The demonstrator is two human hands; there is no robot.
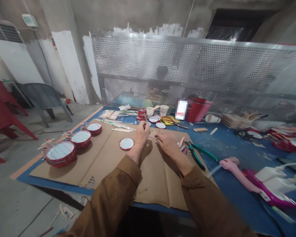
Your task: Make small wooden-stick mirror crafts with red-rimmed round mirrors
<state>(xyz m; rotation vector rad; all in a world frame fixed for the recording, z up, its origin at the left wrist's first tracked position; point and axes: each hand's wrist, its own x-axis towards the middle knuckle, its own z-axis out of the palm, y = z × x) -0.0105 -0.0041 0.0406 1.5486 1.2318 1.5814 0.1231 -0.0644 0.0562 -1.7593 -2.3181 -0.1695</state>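
Note:
My left hand is raised a little above the cardboard, its fingers closed around a thin, upright stick-like thing whose exact kind I cannot make out. Close by on the right, my right hand reaches to a small heap of pale little pieces lying on the cardboard sheet. Its fingers are curled together at the heap's edge, and whatever they pinch is too small to name. A round white disc with a red rim lies flat, left of my left wrist.
Stacks of red-rimmed discs stand at left. Green-handled pliers lie right of my right hand, near a pink glue gun and white plugs. Yellow-handled scissors, paper cups and a red bottle line the back before a perforated metal screen.

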